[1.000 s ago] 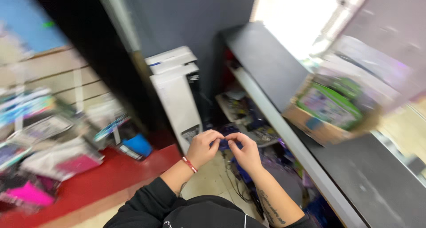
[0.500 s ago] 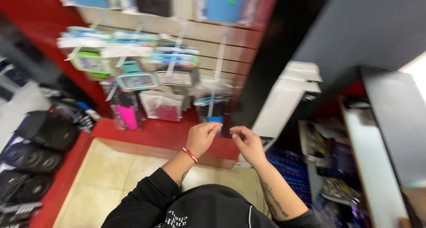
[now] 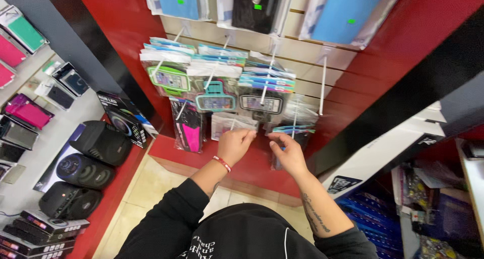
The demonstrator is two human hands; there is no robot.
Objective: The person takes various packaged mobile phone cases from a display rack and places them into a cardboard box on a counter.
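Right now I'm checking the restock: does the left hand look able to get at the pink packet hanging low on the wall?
Probably yes. The left hand is raised near the lower hooks, and the pink packet hangs just beside it with nothing between them.

Whatever the left hand (image 3: 234, 144) pinches is hidden by its fingers.

Single head-worn view, looking steeply down and forward, close over both raised arms, facing the red wall's slatted display panel (image 3: 302, 52).
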